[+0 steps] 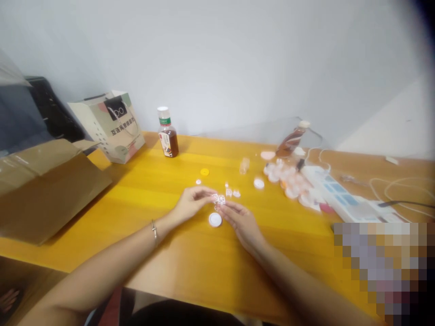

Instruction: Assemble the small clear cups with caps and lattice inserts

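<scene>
My left hand pinches a small white piece with a dark pattern between thumb and fingertips. A similar white patterned piece sits right beside it, held in the closed fingertips of my right hand. The two pieces meet or nearly meet, and blur hides what they are. Just below them on the table lies a round white disc. Beyond my fingers are a small square white piece, another little white piece and a smaller white disc.
Farther back stand a yellow disc, a drink bottle and a tilted bottle. A paper bag and cardboard box occupy the left. Pinkish-white round items, a power strip and cables crowd the right.
</scene>
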